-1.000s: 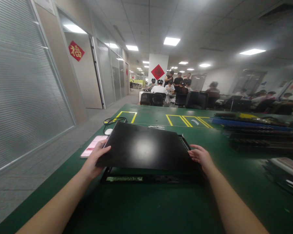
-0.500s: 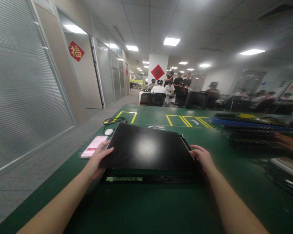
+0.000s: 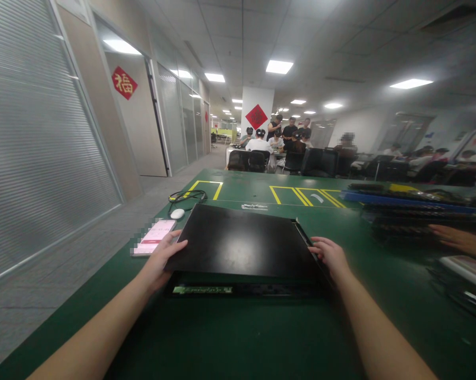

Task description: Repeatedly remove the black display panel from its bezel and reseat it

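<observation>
A flat black cover panel (image 3: 241, 240) lies slightly raised over a black chassis (image 3: 238, 289) on the green table (image 3: 230, 338). My left hand (image 3: 160, 261) grips the panel's near left edge, thumb on top. My right hand (image 3: 329, 254) grips its near right edge, fingers curled round the side. The chassis front shows a green strip under the panel's near edge.
A phone (image 3: 154, 236), a white mouse (image 3: 177, 213) and a coiled cable (image 3: 186, 196) lie to the left. Stacked black and blue trays (image 3: 412, 208) stand at right, where another person's hand (image 3: 457, 240) reaches in. Yellow floor-style markings (image 3: 301, 195) cross the far table. People sit beyond.
The panel's near edge has dropped closer to the chassis, with both my hands following it. The other person's hand has come further in from the right.
</observation>
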`<state>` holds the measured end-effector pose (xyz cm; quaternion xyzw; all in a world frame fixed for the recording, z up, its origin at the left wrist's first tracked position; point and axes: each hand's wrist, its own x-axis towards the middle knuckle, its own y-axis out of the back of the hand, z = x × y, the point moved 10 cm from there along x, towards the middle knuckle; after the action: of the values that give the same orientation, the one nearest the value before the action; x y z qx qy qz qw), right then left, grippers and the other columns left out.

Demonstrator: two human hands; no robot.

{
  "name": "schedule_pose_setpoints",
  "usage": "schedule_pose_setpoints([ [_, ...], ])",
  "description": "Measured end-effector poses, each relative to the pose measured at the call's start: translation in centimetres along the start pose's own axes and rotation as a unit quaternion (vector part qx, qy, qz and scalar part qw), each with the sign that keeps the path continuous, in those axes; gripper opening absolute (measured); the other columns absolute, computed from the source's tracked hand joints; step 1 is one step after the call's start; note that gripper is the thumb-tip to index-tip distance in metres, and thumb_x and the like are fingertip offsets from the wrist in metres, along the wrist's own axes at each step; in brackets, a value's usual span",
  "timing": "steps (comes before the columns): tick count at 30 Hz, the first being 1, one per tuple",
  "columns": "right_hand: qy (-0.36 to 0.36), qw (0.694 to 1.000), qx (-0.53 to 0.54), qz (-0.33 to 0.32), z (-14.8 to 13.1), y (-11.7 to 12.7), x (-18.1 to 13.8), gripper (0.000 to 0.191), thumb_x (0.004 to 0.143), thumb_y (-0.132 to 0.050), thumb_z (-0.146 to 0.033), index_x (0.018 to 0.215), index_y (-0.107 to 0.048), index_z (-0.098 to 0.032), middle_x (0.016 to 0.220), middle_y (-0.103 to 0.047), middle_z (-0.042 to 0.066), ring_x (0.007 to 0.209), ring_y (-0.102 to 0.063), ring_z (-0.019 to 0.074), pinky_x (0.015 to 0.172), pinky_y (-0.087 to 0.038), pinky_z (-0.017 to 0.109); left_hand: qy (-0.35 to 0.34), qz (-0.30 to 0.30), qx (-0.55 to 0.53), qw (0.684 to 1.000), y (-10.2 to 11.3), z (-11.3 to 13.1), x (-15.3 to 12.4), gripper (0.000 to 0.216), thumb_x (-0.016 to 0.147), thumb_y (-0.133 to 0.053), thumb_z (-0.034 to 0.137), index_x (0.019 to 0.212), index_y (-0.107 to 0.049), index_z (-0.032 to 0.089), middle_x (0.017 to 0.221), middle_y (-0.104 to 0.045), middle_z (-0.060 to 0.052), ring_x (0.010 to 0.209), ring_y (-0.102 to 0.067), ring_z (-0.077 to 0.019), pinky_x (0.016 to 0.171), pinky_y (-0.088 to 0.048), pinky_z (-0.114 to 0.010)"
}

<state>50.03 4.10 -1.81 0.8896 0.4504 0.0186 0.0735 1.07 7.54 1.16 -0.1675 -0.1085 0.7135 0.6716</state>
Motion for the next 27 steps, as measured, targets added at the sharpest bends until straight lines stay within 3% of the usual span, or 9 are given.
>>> schedule_pose_setpoints([
  [10, 0.004, 1.000, -0.003, 0.000, -0.1, 0.2, 0.0, 0.040, 0.061, -0.061, -0.039, 0.093, -0.070, -0.015, 0.064, -0.072, 0.010, 0.055, -0.059, 0.0188, 0.050, -0.035, 0.028, 0.000, -0.016, 0.007, 1.000, 0.0, 0.0, 0.0, 0.044, 0.065, -0.080, 0.010, 0.104, -0.061, 0.019, 0.077, -0.076, -0.002, 0.058, -0.071, -0.0181, 0.051, -0.056, -0.025],
  [27, 0.033, 0.996, -0.080, 0.017, 1.3, 1.3, 1.9, 0.036, 0.070, -0.056, -0.038, 0.096, -0.071, -0.017, 0.073, -0.075, 0.009, 0.080, -0.071, 0.0258, 0.063, -0.045, 0.030, 0.016, -0.020, 0.053, 0.998, -0.3, -0.9, 0.3, 0.044, 0.068, -0.075, 0.006, 0.107, -0.057, 0.017, 0.076, -0.078, -0.004, 0.055, -0.071, -0.0173, 0.050, -0.056, -0.023],
])
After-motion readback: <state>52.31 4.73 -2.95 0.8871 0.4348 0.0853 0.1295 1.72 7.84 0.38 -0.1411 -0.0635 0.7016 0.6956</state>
